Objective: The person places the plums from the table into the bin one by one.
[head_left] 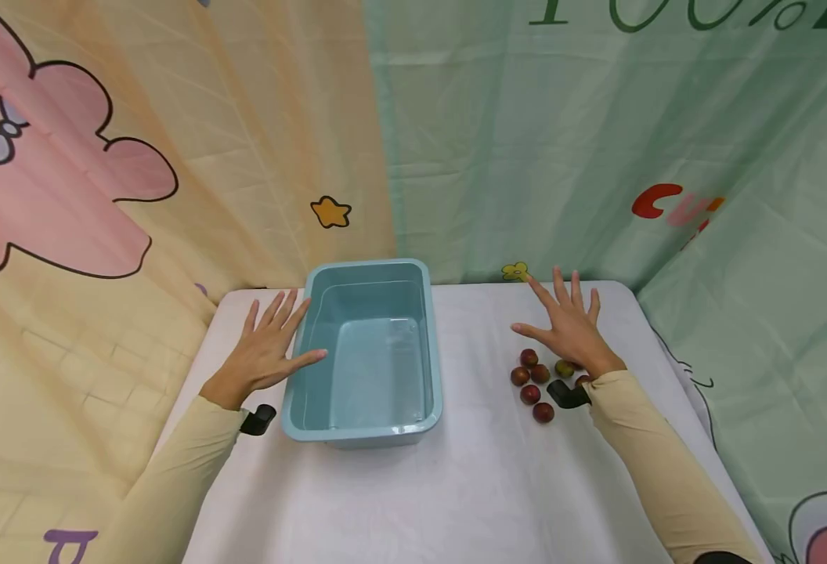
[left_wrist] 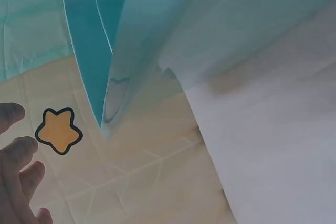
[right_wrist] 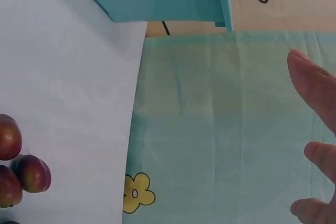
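In the head view my left hand (head_left: 264, 352) is spread with straight fingers, its thumb overlapping the left rim of a blue plastic basin (head_left: 433, 368). Only the tips of its fingers (left_wrist: 21, 150) show at the left edge of the left wrist view. My right hand (head_left: 572, 325) is also spread, fingers pointing away, above several small round dark-red fruits, like plums (head_left: 543, 413). One fruit (head_left: 565, 368) looks greener, and the right wrist partly hides a few. Neither hand holds anything. The plums (right_wrist: 32, 173) lie at the left of the right wrist view.
A white cloth covers the table (head_left: 484, 493). Printed curtains (head_left: 470, 157) hang close behind it and on both sides. The basin stands left of the plums, near the table's back edge, with no contents showing inside. Black wrist cameras (head_left: 258, 420) sit on both wrists.
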Demonstrator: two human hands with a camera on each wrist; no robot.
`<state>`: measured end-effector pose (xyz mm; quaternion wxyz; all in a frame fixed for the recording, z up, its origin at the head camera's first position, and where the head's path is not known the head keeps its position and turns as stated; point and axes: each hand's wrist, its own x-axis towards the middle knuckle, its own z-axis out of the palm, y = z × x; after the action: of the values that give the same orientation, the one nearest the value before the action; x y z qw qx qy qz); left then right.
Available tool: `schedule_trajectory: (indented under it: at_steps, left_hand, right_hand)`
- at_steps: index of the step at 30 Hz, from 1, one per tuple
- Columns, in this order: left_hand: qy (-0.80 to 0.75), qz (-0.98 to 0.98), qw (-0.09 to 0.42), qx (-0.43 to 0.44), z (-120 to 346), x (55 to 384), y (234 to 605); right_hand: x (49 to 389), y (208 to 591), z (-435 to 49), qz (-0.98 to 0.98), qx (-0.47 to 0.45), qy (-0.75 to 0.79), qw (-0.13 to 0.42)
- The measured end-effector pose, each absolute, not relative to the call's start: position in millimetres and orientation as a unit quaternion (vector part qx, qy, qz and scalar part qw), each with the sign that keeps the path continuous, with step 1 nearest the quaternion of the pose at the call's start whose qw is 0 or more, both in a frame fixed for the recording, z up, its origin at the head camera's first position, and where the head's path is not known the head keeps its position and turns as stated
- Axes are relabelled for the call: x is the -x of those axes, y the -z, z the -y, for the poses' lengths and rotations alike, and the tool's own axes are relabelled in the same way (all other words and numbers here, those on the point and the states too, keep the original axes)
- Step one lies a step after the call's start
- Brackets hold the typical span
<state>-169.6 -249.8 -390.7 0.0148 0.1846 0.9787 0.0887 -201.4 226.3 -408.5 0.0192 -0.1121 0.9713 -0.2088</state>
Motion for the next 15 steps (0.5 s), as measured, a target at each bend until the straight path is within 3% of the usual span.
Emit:
schedule_trajectory:
  at_steps: [15]
  left_hand:
    - [-0.088, -0.978, 0.000, -0.191, 256.8, 164.5, 405.2]
  right_hand:
    - [206.1, 418.4, -234.3, -0.956, 0.136, 0.257, -0.040]
